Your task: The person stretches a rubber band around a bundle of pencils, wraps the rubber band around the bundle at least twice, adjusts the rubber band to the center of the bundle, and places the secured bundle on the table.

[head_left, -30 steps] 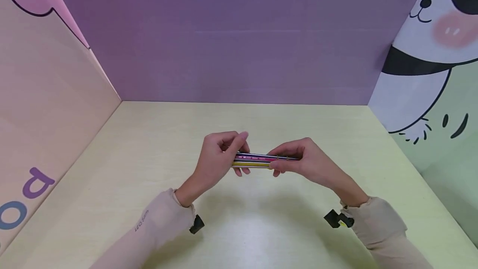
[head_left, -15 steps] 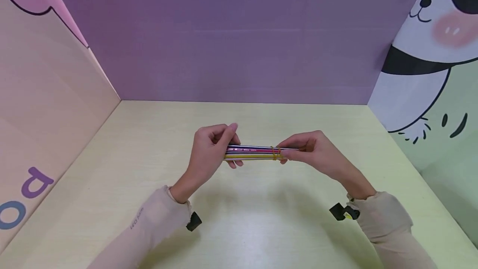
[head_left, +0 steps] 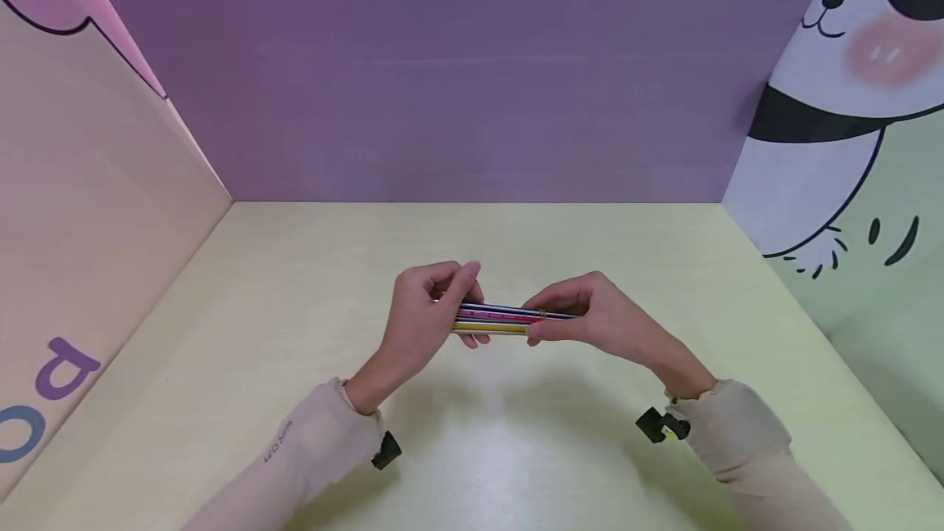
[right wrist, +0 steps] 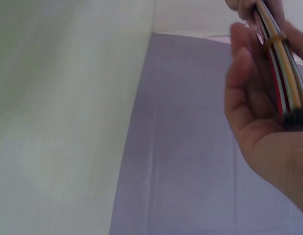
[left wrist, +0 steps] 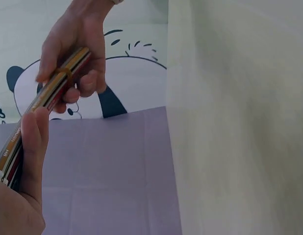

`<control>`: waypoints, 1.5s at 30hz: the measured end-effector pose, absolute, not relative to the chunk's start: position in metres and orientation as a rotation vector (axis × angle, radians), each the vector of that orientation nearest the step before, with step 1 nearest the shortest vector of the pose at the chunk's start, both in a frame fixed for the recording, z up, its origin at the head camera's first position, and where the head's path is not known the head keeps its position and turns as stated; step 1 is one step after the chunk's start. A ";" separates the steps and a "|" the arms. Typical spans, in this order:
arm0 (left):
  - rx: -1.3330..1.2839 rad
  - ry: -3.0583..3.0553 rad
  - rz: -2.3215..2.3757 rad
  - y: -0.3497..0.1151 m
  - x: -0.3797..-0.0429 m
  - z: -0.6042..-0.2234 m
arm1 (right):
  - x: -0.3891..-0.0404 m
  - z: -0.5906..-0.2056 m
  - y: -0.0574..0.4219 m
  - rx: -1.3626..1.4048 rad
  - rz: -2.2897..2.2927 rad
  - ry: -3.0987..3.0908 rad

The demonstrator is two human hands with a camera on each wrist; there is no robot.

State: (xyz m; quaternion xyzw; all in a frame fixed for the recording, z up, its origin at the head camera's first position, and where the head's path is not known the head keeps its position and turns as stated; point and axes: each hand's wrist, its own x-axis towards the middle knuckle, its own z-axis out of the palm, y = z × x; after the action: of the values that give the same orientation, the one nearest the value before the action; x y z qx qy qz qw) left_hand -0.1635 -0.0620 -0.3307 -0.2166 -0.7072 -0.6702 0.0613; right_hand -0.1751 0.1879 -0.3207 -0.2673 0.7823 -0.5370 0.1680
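Observation:
A bundle of several pencils (head_left: 490, 319), striped dark, pink and yellow, lies level in the air above the table. My left hand (head_left: 424, 314) grips its left end, with the thumb along the top. At the other end, my right hand (head_left: 597, 314) pinches the bundle between thumb and fingers. A yellowish rubber band (left wrist: 65, 72) circles the pencils close to the right hand's fingertips. In the right wrist view, the same rubber band (right wrist: 275, 41) crosses the pencils (right wrist: 287, 73), whose dark ends point toward the right palm. The left palm hides the far left ends.
Beneath the hands spreads a pale wooden table (head_left: 487, 449). A purple panel (head_left: 472, 88) stands along its back edge. Printed panels close off the sides: a pinkish wall (head_left: 88, 187) at left, a panda-patterned wall (head_left: 870, 310) at right.
Both hands rose slightly and spread apart at half a second ago, baring the rubber band. Since then they have come lower and closer together, and the right fingers partly cover the band.

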 end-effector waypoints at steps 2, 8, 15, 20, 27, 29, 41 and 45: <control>-0.655 -2.118 -2.033 -0.064 -0.165 -0.328 | -0.175 -0.317 0.195 -0.763 -1.528 2.243; -0.653 -2.082 -2.076 -0.068 -0.165 -0.323 | -0.177 -0.310 0.208 -0.863 -1.494 2.244; -0.674 -2.046 -2.124 -0.061 -0.157 -0.330 | -0.175 -0.311 0.201 -0.879 -1.296 2.391; -0.692 -2.063 -2.156 -0.053 -0.152 -0.336 | -0.170 -0.313 0.187 -0.964 -1.156 2.451; -0.711 -2.162 -2.149 -0.045 -0.155 -0.343 | -0.163 -0.311 0.170 -1.078 -1.099 2.460; -0.684 -2.168 -2.189 -0.044 -0.158 -0.343 | -0.163 -0.311 0.172 -1.044 -1.129 2.487; -0.639 -2.135 -2.368 -0.050 -0.164 -0.341 | -0.167 -0.307 0.194 -0.911 -1.013 2.585; -0.625 -2.250 -2.477 -0.056 -0.166 -0.339 | -0.170 -0.304 0.202 -0.934 -1.016 2.621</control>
State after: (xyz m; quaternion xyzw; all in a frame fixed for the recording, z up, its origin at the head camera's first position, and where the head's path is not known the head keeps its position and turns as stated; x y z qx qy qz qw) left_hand -0.1661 -0.0563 -0.3389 -0.1821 -0.6553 -0.7213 -0.1310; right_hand -0.1697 0.2017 -0.3043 -0.3140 0.8813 -0.3417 0.0896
